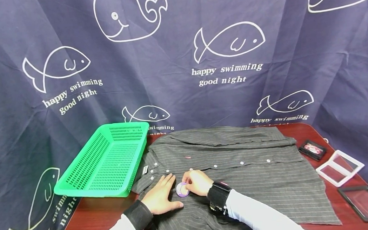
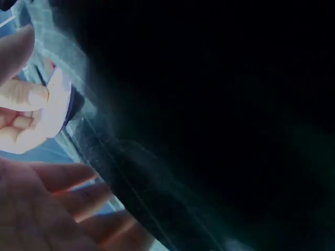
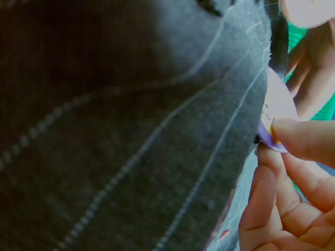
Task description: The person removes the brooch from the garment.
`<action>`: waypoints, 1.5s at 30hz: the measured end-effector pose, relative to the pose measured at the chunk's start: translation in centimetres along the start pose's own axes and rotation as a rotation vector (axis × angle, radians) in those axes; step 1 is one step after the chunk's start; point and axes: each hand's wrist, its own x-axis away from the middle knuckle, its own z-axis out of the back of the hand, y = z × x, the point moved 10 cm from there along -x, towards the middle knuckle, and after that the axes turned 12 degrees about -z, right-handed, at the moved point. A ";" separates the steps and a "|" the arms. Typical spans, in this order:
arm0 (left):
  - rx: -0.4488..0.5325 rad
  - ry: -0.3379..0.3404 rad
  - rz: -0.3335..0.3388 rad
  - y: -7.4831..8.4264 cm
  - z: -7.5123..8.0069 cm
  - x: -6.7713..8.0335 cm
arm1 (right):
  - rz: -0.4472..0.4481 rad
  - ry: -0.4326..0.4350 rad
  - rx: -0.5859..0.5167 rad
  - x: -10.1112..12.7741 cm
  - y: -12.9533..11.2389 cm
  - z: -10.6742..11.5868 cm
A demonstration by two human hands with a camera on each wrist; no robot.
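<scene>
A dark grey pinstriped shirt point(image 1: 238, 168) lies spread flat on the reddish table, its white buttons in a row. My right hand point(image 1: 197, 182) pinches a small round purple-rimmed badge point(image 1: 182, 190) against the shirt's front near the collar end. In the right wrist view the badge point(image 3: 276, 110) sits between thumb and curled fingers, at the edge of the striped cloth point(image 3: 131, 136). My left hand point(image 1: 161, 197) lies flat on the shirt beside the badge, fingers straight. The left wrist view is mostly dark, with the badge point(image 2: 56, 104) and my straight left fingers point(image 2: 57, 198) at its left.
A green plastic basket point(image 1: 106, 162) stands at the table's left, touching the shirt's collar end. At the right edge lie a small black case point(image 1: 312, 149), a white frame point(image 1: 339, 167) and black frames point(image 1: 367, 198). A navy whale-print curtain point(image 1: 180, 59) hangs behind.
</scene>
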 end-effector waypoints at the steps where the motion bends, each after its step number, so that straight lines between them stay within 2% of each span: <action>1: -0.001 -0.002 -0.010 0.0 0.0 -0.3 | -0.001 0.001 -0.003 0.0 0.0 0.1; 9: -0.003 -0.020 -0.039 -0.2 -0.6 -1.5 | -0.018 -0.013 -0.015 0.1 0.1 0.1; 21: -0.004 -0.055 -0.049 0.3 -0.8 -1.6 | -0.007 0.006 0.009 0.3 0.1 0.3; 40: 0.017 -0.055 -0.041 0.3 -1.1 -1.6 | 0.066 0.093 0.080 1.1 -1.5 1.4; 45: 0.013 -0.056 -0.029 0.1 -1.1 -1.6 | 0.126 0.139 0.128 1.5 -2.0 1.6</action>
